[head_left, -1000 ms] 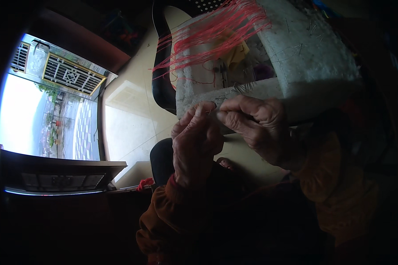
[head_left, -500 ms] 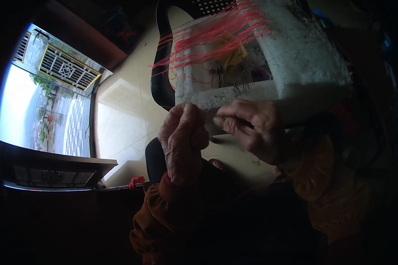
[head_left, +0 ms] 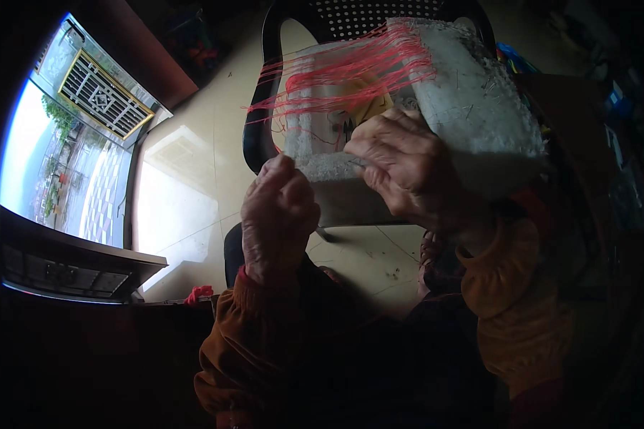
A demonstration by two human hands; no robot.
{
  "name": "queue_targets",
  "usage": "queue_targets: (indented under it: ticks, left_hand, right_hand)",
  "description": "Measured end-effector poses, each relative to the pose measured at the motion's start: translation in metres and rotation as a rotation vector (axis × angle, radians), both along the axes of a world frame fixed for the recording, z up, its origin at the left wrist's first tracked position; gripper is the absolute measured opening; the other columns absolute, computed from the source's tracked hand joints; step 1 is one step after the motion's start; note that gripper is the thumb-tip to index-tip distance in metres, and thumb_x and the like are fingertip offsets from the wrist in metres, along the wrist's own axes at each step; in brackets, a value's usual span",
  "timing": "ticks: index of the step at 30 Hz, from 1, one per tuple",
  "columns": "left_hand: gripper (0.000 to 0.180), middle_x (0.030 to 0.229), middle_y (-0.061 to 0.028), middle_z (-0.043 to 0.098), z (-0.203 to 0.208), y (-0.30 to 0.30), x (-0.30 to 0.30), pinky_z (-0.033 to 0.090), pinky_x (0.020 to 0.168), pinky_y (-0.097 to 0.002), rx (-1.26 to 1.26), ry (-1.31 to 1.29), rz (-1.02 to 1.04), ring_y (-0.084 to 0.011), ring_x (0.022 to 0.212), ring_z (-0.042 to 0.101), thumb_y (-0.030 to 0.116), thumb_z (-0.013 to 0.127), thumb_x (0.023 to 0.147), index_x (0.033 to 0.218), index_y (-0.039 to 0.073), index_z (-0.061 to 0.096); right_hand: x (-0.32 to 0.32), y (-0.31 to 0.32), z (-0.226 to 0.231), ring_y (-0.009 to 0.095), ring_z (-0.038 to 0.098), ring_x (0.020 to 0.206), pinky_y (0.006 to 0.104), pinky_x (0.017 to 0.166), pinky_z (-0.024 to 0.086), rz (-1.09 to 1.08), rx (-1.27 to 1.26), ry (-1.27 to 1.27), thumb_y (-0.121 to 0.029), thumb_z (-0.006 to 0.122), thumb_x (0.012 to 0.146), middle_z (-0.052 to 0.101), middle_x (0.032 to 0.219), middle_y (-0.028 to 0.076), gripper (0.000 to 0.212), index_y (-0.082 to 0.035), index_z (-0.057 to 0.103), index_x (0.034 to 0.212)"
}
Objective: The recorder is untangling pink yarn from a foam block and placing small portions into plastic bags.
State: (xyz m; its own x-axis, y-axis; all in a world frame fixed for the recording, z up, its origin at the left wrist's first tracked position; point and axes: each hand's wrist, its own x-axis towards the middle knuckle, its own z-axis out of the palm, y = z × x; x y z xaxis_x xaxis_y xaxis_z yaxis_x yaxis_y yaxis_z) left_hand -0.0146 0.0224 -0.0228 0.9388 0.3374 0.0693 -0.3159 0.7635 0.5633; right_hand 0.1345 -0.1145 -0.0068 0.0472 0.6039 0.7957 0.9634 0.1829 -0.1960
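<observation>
My left hand (head_left: 279,222) is closed in a pinch at the near left corner of a white foam box (head_left: 476,107). Whatever its fingertips hold is too small to make out. To its right, my right hand (head_left: 404,161) pinches a thin needle-like pin (head_left: 356,164) over the box's near rim and partly covers that rim. Long red threads (head_left: 358,64) stretch across the far part of the box, from its left rim to the broad right side. Several thin pins stick in the foam on the right. A yellow piece (head_left: 368,96) shows inside the box, under the threads.
The box rests on a black plastic chair (head_left: 254,136) with a perforated back. A pale tiled floor (head_left: 186,164) lies beyond, with an open doorway at the left. A small red thing (head_left: 199,294) is at lower left. A dark brown surface (head_left: 565,114) is at the right.
My hands have moved apart. The right has risen over the box's near rim, and the left has shifted slightly left and up. The view has shifted a little too.
</observation>
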Motion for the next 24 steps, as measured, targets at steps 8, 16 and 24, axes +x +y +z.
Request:
queue_targets:
  ticks: [8,16,24]
  left_hand:
    - [0.015,0.061,-0.0001,0.050,-0.001,-0.022,0.026,0.033,0.046,-0.0200,1.289,0.317,0.630,-0.0047,0.050,0.039,0.015,0.056,0.088,0.095,0.002,0.059]
    - [0.017,0.069,-0.0005,0.053,0.008,-0.016,0.022,0.033,0.049,-0.0203,0.629,0.308,0.428,-0.0077,0.058,0.045,0.016,0.054,0.090,0.094,0.001,0.058]
    - [0.021,0.071,0.0008,0.051,0.017,-0.003,0.006,0.033,0.048,-0.0219,-0.038,0.117,0.417,-0.0073,0.059,0.044,0.023,0.047,0.094,0.088,0.005,0.056]
  right_hand:
    - [0.008,0.008,-0.012,0.023,0.057,0.078,0.0334,0.074,0.041,0.022,-0.076,0.072,0.000,0.066,0.068,0.060,0.080,0.007,0.017,-0.001,0.062,0.084]
    - [0.014,0.008,-0.017,0.024,0.056,0.077,0.0341,0.073,0.042,0.042,-0.033,0.087,0.001,0.066,0.068,0.059,0.080,0.007,0.017,-0.002,0.062,0.085]
    - [0.010,0.005,-0.012,0.023,0.057,0.077,0.0334,0.072,0.043,0.051,-0.005,0.078,0.004,0.065,0.068,0.058,0.086,0.007,0.018,-0.002,0.061,0.084]
